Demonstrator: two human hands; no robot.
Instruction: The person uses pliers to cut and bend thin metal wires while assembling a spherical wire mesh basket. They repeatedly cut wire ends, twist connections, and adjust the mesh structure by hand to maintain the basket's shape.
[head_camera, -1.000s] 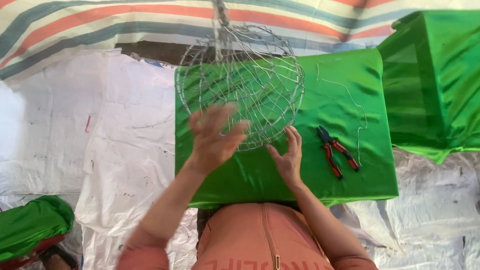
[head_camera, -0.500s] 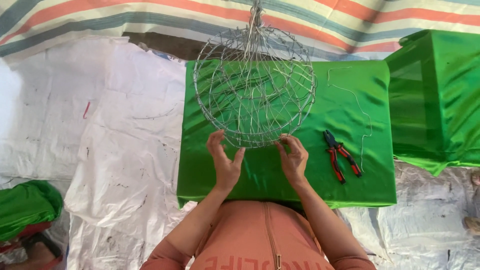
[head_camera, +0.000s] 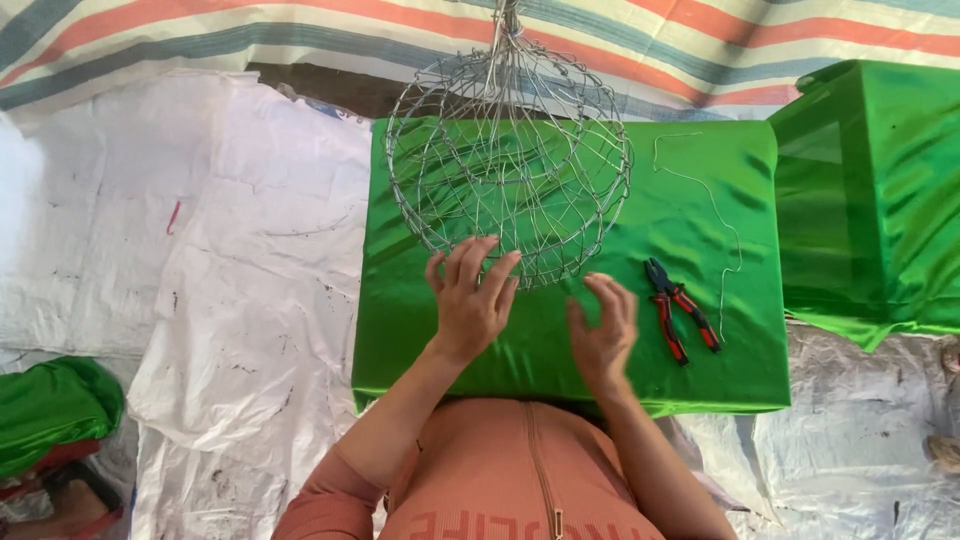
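A round wire basket frame (head_camera: 510, 165) was seen standing on a counter (head_camera: 560, 340) draped in shiny green cloth, at about twelve o'clock from the person, its wires gathered into a twisted stem at the far side. The left hand (head_camera: 470, 295) was spread wide, its fingertips laid against the near rim of the frame at roughly six o'clock on the ring. The right hand (head_camera: 603, 335) was held open just beside that rim, fingers loosely curled and gripping nothing; whether it touched the wire could not be told.

Red-handled pliers (head_camera: 680, 320) were lying closed at about three o'clock from the right hand, and a loose length of thin wire (head_camera: 722, 235) was trailing across the cloth beyond them, apart from the frame.

For the shaping to be done well, the rim would best be steadied by the left hand while pressure was applied evenly by the right, so that the ring was not pulled out of round. The slippery cloth could let the frame slide, so a firm downward hold seemed advisable.
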